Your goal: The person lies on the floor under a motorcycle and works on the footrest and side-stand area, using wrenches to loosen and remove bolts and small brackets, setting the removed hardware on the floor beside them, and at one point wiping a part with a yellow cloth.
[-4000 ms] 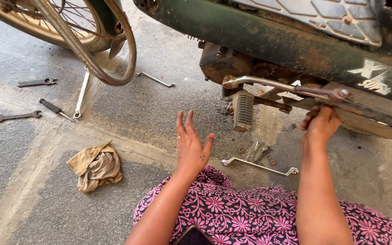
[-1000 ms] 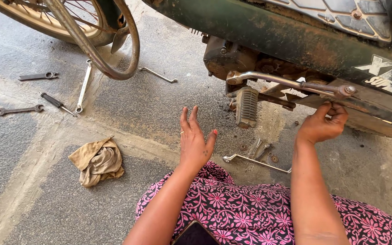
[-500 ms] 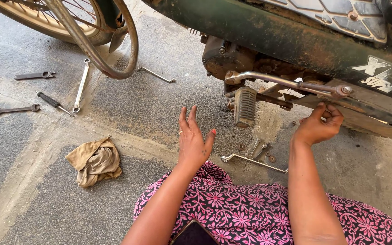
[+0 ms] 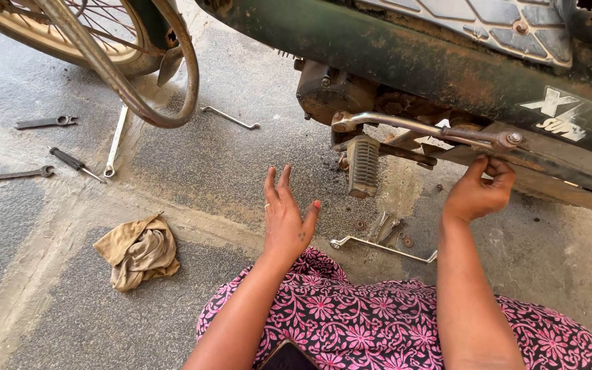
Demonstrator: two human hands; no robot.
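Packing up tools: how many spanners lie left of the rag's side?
3: one farthest out, one nearest the left edge, one by the wheel guard. More may be hidden.

Rough grey concrete floor (image 4: 227, 157) in bright daylight, crossed by a sandy, paler strip (image 4: 49, 226). Left of that strip's bend lie spanners (image 4: 15, 175); on it, a crumpled tan rag (image 4: 138, 250).

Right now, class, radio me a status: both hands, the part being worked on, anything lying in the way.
Left hand open, hovering free. Right hand pinching under the motorcycle's metal lever. Bent wrench on ground between them.
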